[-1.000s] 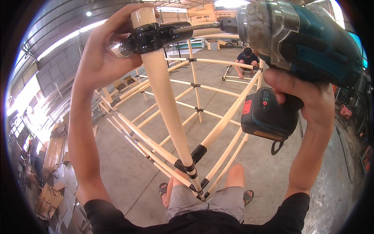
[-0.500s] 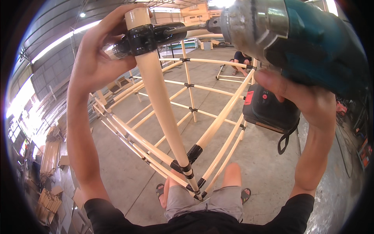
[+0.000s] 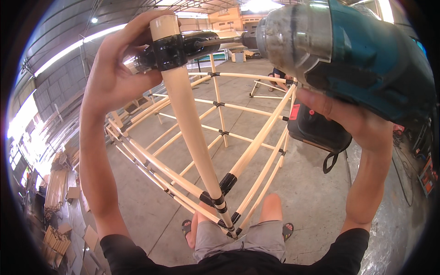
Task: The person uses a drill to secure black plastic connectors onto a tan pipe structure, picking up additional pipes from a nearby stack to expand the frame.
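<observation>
My left hand (image 3: 110, 75) is closed around a black pipe joint (image 3: 168, 52) at the top of a cream upright pipe (image 3: 188, 114). The pipe's end pokes out above the joint. In my right hand (image 3: 348, 110) is a teal and black cordless power driver (image 3: 366, 59), its silver nose pointing left. A long thin bit (image 3: 219, 41) runs from its chuck to the side of the joint and appears to meet it. Below the grip hangs the driver's black battery (image 3: 318, 128). The upright belongs to a frame of cream pipes (image 3: 261, 133) with black joints.
Beyond the frame a person (image 3: 277, 78) crouches by a smaller pipe frame (image 3: 270, 89). Bundles of pipes (image 3: 57, 183) and cardboard pieces lie at the left. Clear plastic sheeting (image 3: 389, 233) covers the floor at right, near a dark cable (image 3: 403, 183). My knees flank the near frame corner.
The view has shifted slightly, so the frame and the crouching person sit a little differently. Both hands keep their holds, and the driver's bit stays at the joint, lying more level.
</observation>
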